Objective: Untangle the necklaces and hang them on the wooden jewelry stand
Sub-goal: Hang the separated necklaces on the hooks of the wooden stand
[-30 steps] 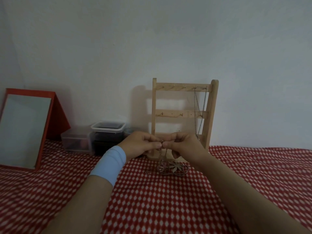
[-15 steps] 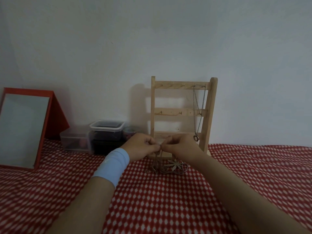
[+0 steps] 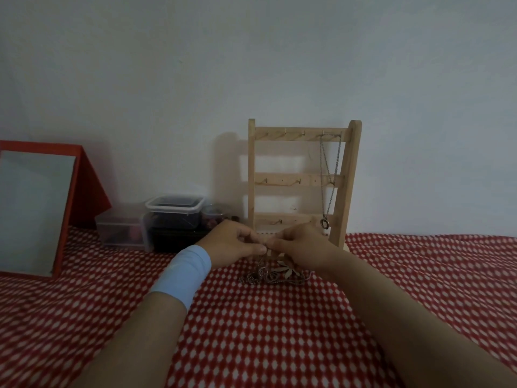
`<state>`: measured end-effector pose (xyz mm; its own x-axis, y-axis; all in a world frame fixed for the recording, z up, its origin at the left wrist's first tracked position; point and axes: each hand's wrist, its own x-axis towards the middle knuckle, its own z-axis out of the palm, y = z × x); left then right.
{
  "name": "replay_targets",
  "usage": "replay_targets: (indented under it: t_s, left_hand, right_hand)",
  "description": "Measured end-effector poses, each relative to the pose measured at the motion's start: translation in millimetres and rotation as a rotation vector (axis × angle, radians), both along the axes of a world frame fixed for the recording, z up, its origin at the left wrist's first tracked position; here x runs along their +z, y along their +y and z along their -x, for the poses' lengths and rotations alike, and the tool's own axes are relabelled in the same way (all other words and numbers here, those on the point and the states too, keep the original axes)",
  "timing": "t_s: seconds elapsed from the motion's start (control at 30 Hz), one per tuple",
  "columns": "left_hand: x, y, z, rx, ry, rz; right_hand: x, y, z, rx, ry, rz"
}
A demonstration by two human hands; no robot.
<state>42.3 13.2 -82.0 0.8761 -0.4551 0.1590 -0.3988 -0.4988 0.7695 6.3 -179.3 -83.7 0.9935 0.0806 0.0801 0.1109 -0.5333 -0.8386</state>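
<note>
Both hands pinch at the tangled necklaces in front of the stand.

The left hand (image 3: 232,243) and right hand (image 3: 303,246) meet fingertip to fingertip just above the red checked cloth (image 3: 251,331). Each grip is narrow, with thumb and fingers pinched on a strand of the necklaces (image 3: 265,277). The rest of them lie in a heap on the cloth right below the hands. A pale flower pendant (image 3: 285,271) shows in the heap, partly under the right hand. Behind the hands the stand (image 3: 347,175) is upright against the wall. A hung chain (image 3: 324,191) drops from hooks at the right end of its top bar, and its ring (image 3: 324,223) reaches the lowest bar, just beside the right hand. A light-blue wristband (image 3: 183,273) sits on the left wrist. Left of the stand are plastic boxes (image 3: 173,217) by the wall and, farther left, a red-framed mirror (image 3: 30,208), leaning back.
</note>
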Motion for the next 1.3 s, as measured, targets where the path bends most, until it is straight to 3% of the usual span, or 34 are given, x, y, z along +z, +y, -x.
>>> replay_targets:
  t_s: [0.33, 0.67, 0.8, 0.97, 1.07, 1.3]
  left_hand:
    - [5, -5, 1, 0.021, -0.163, -0.084]
    - [1, 0, -4, -0.013, -0.013, 0.165]
    - [-3, -3, -5, -0.014, 0.074, 0.248]
    - [-2, -3, -4, 0.025, -0.017, 0.206]
    - [0, 1, -4, 0.020, -0.072, 0.131]
    - [2, 7, -3, 0.052, -0.110, 0.119]
  right_hand:
    - [5, 6, 6, 0.077, -0.015, 0.128]
    - [1, 5, 2, 0.152, 0.226, -0.427]
    - [2, 8, 0, 0.108, 0.245, -0.534]
    - [3, 8, 3, -0.031, 0.050, -0.334]
    - [3, 8, 4, 0.017, -0.072, -0.280]
    - [-1, 8, 2, 0.008, -0.100, -0.157]
